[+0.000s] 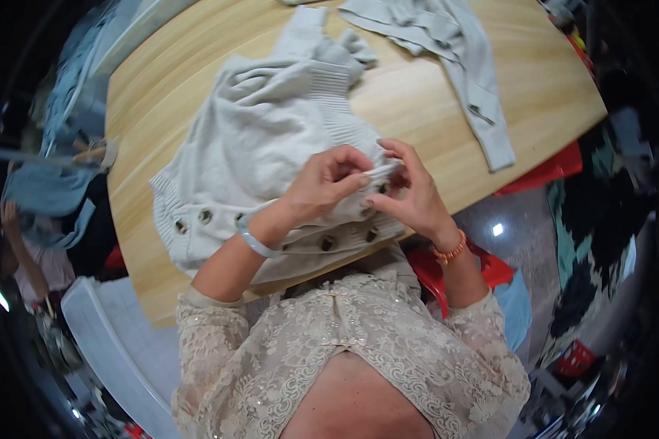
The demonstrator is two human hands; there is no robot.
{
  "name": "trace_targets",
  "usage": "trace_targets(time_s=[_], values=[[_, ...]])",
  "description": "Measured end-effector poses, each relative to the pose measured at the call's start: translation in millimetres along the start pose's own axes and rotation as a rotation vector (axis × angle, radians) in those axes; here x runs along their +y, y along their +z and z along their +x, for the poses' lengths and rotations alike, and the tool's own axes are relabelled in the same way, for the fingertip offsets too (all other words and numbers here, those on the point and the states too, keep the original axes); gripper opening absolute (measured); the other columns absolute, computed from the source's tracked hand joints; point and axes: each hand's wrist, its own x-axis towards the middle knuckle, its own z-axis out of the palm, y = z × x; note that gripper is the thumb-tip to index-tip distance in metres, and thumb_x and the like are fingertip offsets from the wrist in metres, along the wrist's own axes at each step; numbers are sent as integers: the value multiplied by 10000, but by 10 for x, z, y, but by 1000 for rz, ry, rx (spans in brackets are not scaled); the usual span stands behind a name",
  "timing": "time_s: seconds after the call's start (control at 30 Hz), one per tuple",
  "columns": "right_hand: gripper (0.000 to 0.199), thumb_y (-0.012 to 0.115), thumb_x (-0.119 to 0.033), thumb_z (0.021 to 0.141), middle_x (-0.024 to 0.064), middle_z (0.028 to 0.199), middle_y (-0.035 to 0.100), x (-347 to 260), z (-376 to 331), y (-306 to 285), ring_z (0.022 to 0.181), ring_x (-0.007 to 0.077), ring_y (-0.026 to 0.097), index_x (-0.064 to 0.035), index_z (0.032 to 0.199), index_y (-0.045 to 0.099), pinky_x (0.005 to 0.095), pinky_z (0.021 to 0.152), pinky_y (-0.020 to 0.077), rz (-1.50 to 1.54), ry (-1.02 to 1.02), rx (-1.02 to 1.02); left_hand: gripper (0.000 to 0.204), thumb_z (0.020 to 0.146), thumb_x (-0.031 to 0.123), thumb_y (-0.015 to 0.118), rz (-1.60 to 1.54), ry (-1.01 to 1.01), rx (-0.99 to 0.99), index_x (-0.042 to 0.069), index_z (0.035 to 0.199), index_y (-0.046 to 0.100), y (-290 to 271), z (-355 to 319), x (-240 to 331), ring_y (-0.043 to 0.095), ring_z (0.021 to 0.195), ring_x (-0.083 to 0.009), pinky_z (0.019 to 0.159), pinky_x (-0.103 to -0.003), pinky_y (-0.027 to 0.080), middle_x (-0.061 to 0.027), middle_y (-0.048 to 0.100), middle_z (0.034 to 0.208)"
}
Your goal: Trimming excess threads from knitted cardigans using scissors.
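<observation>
A pale grey knitted cardigan (263, 139) with ribbed bands and dark buttons lies bunched on the wooden table. My left hand (326, 183) pinches a fold of its edge between thumb and fingers. On the same edge, just to the right, my right hand (414, 194) curls its thumb and fingers around the knit beside a dark button. The fingertips of the two hands almost meet there. Below my forearms, more buttons run along the cardigan's near edge. What exactly lies under the right fingertips is partly hidden.
Another pale grey knit garment (465, 62) lies at the table's far right. A red plastic stool (494, 267) stands under the near edge. White plastic bins (113, 351) are at lower left. Another person's arm (25, 252) shows at far left, near blue fabric. Dark clothes (600, 219) are piled at right.
</observation>
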Motion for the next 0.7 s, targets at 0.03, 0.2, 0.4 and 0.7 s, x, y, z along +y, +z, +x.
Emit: trace_targets(time_s=[0.03,0.2,0.4,0.7], values=[[670,841,-179,693,121,1057,611,-65,-6,5,794,183,607,-48,1281,547,301,713,513,-73,-41,-50,211,908,25,638,27,38,20,8,1109,574,24,-25,-24,595,891,-69,791,-236,495,-15,625,978],[384,709,-39,778,70,945,650,-83,0,-111,816,142,612,-7,1144,597,282,716,498,-93,79,-106,706,732,176,812,792,359,69,54,1340,474,94,-346,210,567,1033,-248,920,-389,444,-130,585,1105],[516,540,-77,904,209,1348,529,-205,-197,-947,1271,345,510,39,1391,414,517,1056,439,-156,-161,579,588,595,9,725,1537,347,617,57,1172,621,-773,-995,466,593,988,-368,880,-452,455,-150,650,1034],[1044,824,-63,720,129,1426,415,-574,258,-337,1252,254,498,-36,1534,170,377,989,503,134,-310,111,230,930,36,517,446,599,461,13,1121,642,-555,-690,1614,691,865,-151,757,-297,582,-58,705,970]])
